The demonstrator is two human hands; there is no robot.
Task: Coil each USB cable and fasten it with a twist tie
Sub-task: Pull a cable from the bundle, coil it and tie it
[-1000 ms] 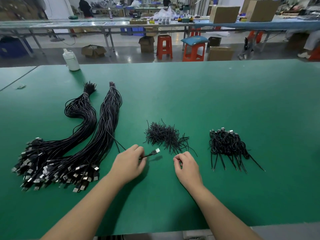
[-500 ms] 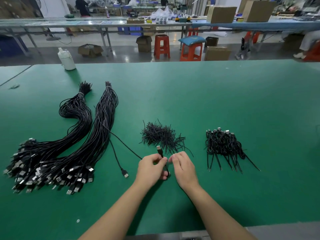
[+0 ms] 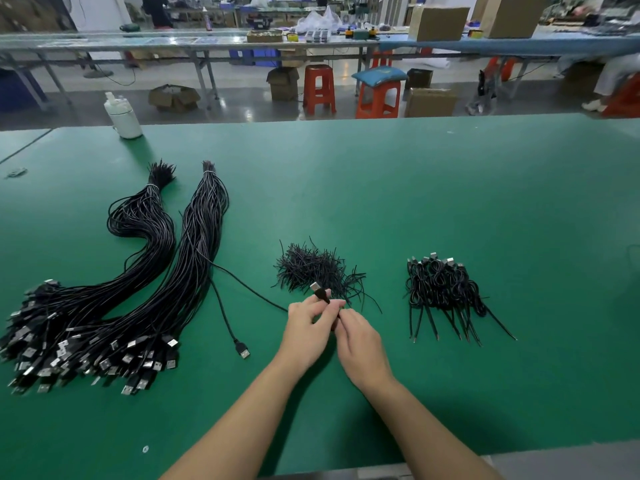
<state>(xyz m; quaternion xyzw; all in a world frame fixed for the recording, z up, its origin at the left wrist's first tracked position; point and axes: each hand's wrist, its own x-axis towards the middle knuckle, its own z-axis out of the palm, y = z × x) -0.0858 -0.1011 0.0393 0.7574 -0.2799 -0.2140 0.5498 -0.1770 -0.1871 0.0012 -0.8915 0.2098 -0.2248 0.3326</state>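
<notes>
While its silver plug pokes up past the knuckles, the USB cable (image 3: pixel 320 293) is pinched near that end in the curled fingers of the left hand (image 3: pixel 309 329), just in front of the person at the middle of the green table (image 3: pixel 450 188). The right hand (image 3: pixel 360 341) meets it from the other side, fingertips curled in against the left hand's; they seem to pinch the same cable, though the contact itself is hidden between the two hands. From the left hand the cable trails away to the left across the table toward the long bundles. Directly beyond both hands, touching distance from the plug, lies a loose heap of black twist ties (image 3: pixel 317 268). To the right of the right hand sits a pile of coiled cables (image 3: pixel 443 289), their straight ends fanned toward the person. Just left of the left hand, a single loose cable end (image 3: pixel 242 350) lies apart, its plug pointing at the near edge. Farther left stretch two long bundles of uncoiled cables (image 3: pixel 145 306), each banded at the far tip, plugs massed at the near end. Well beyond them, near the far edge, stands a white bottle (image 3: pixel 123 117).
</notes>
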